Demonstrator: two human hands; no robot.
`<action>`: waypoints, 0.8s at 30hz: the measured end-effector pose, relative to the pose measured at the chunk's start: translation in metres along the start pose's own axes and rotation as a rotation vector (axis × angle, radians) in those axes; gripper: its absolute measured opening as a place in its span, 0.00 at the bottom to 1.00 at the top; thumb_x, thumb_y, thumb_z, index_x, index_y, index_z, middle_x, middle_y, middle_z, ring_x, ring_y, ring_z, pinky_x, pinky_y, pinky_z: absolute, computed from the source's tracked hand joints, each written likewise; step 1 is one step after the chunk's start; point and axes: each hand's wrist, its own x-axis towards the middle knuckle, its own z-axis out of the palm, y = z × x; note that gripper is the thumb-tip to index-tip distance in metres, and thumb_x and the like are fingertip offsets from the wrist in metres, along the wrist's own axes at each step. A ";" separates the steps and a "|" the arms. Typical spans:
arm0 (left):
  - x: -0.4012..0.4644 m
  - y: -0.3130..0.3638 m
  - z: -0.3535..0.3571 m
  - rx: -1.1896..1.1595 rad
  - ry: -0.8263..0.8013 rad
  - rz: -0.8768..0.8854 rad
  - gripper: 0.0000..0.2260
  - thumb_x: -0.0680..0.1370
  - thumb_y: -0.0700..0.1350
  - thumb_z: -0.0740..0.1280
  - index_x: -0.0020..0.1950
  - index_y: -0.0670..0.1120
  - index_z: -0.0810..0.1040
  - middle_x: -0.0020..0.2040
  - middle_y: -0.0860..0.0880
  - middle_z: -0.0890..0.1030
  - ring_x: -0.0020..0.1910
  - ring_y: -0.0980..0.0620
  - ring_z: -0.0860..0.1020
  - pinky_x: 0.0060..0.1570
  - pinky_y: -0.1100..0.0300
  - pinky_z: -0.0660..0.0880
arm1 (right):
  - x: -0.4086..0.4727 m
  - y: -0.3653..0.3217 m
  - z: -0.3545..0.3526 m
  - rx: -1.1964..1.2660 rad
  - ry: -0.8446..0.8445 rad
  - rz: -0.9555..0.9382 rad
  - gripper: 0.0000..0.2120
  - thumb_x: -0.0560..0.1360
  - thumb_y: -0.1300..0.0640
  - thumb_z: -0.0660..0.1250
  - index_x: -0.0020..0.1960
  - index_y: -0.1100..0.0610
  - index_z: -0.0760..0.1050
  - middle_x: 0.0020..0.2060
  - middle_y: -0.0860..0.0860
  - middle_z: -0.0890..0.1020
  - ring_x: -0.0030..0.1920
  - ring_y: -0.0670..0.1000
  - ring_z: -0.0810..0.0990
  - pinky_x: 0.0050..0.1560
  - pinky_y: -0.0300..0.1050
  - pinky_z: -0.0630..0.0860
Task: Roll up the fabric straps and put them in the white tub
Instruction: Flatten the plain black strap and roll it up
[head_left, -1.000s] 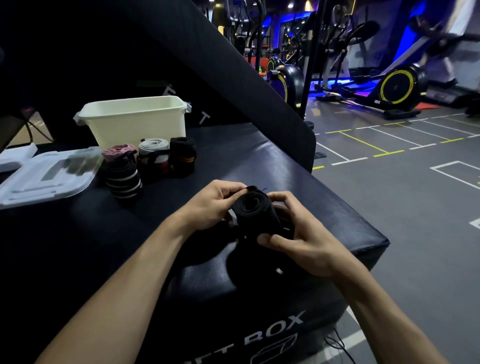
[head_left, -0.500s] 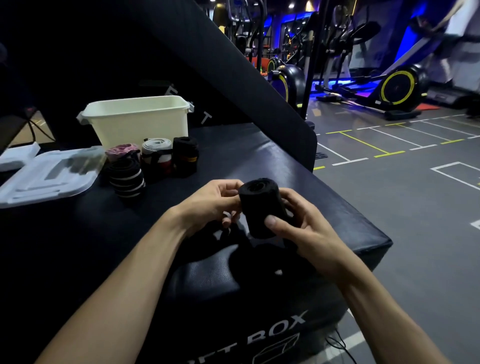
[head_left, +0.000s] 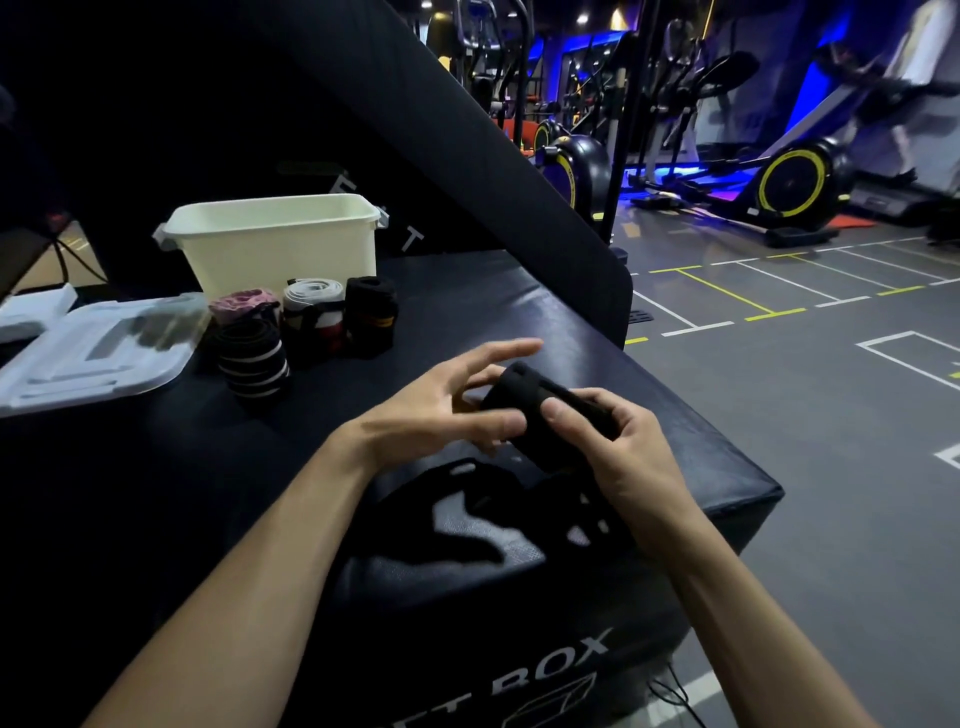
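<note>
Right hand (head_left: 618, 457): grip clamped on a rolled black fabric strap (head_left: 540, 410), thumb across the roll's near face, fingers curled round its far side; the roll is held in the air above the near end of the counter (head_left: 597, 332). Left hand (head_left: 441, 410): grip apart, fingers spread and mostly straight, forefinger reaching forward over the roll, lower fingers at the roll's left side; whether they touch it cannot be told. Loose dark fabric (head_left: 467, 525) lies on the counter just below both hands, its outline hard to read against the black padding. Counter: black padded gym box with partial white lettering on its front face. Farther back on the left, four finished rolls stand close together: black-and-white striped roll (head_left: 253, 361) nearest, pink roll (head_left: 243, 303) behind it, grey-white roll with red band (head_left: 313, 312), black roll with yellow mark (head_left: 371, 314). White tub (head_left: 272, 241) stands just behind these rolls, open at the top, its inside not visible. Clear plastic lid (head_left: 98, 345) lies flat to the left of the rolls. A black slanted pad (head_left: 467, 145) rises behind the counter. Exercise bike with yellow-rimmed wheel (head_left: 795, 179) stands on the grey marked floor (head_left: 831, 415), well apart to the right.
</note>
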 end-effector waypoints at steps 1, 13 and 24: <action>0.000 -0.001 0.002 0.035 0.007 0.014 0.27 0.78 0.38 0.73 0.75 0.52 0.72 0.62 0.46 0.81 0.58 0.50 0.82 0.51 0.48 0.82 | -0.001 0.000 0.000 -0.030 -0.009 -0.021 0.18 0.71 0.46 0.74 0.54 0.57 0.83 0.44 0.55 0.87 0.44 0.50 0.86 0.45 0.47 0.82; 0.002 -0.002 -0.005 0.106 0.334 0.113 0.25 0.67 0.45 0.81 0.62 0.53 0.81 0.51 0.49 0.83 0.48 0.54 0.83 0.50 0.59 0.80 | 0.006 -0.004 -0.010 0.203 0.186 -0.030 0.13 0.73 0.51 0.72 0.43 0.62 0.80 0.39 0.56 0.85 0.44 0.53 0.86 0.44 0.48 0.84; 0.004 -0.007 -0.003 0.220 0.365 0.067 0.25 0.62 0.54 0.83 0.58 0.54 0.83 0.49 0.43 0.83 0.42 0.49 0.82 0.43 0.54 0.83 | 0.007 -0.019 -0.006 0.488 0.127 -0.122 0.06 0.66 0.51 0.76 0.38 0.51 0.81 0.38 0.49 0.82 0.41 0.48 0.81 0.51 0.45 0.79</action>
